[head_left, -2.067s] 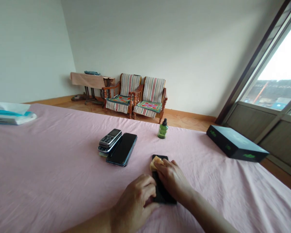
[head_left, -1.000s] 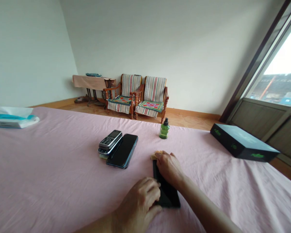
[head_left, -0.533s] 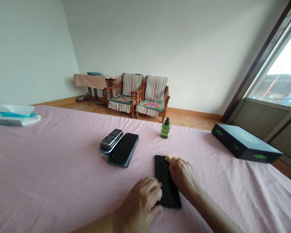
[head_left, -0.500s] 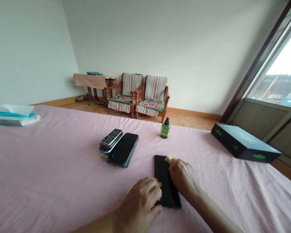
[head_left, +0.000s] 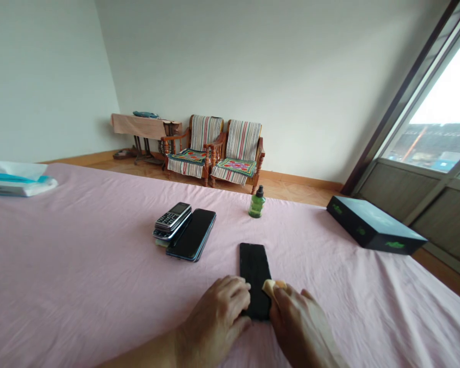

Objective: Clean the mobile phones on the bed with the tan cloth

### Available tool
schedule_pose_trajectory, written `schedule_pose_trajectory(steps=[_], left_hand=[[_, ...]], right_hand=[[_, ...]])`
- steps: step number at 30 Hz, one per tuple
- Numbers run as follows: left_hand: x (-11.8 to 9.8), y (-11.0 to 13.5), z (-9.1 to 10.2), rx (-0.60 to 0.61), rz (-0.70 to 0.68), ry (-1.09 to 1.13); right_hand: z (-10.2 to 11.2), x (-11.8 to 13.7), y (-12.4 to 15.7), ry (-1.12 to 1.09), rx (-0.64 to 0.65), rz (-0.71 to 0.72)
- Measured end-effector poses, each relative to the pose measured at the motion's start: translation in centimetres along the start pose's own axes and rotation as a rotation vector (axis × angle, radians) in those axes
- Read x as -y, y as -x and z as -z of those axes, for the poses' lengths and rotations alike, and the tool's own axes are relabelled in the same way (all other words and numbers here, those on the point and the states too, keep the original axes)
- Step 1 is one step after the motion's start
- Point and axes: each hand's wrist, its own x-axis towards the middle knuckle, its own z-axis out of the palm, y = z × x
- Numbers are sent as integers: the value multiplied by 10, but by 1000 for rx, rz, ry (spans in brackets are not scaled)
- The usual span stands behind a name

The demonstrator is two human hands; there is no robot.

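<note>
A black smartphone (head_left: 256, 266) lies flat, screen up, on the pink sheet. Along its left edge, my left hand (head_left: 224, 306) grips it with curled fingers, the thumb near the bottom corner. My right hand (head_left: 297, 317) pinches a pale yellow cloth (head_left: 269, 289) against the phone's lower right side; part of the cloth is hidden under the fingers. Beyond my hands, to the left, sits a stack of phones, with a keypad phone (head_left: 173, 215) on top and a dark smartphone (head_left: 195, 232) beside it. A green spray bottle (head_left: 256, 203) stands upright behind the black smartphone.
A black box (head_left: 375, 225) with green lettering rests at the right. At the far left is a tissue pack (head_left: 19, 184). Past the sheet's far edge stand two wooden chairs (head_left: 237, 166) and a cloth-covered table (head_left: 138, 125) by the wall.
My right hand has slid the cloth down the phone's right side, from near its top toward its lower end. My left hand stays on the left edge. The view has shifted slightly.
</note>
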Motion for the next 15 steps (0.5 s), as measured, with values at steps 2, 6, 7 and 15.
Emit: schedule_pose_trajectory(steps=[2,6,7,15], left_hand=[[1,1,-1,-5,-1,4],[2,2,-1,-19,-3,24],[2,1,0,-22,-2,29],[-2,-1,10,-29,53,108]], right_hand=[[-5,-3,12,17,-38,31],[-8,-7,30,62,-104,96],[-8,-8,33,59,-115,114],[14,-7,23,-109,-139,99]])
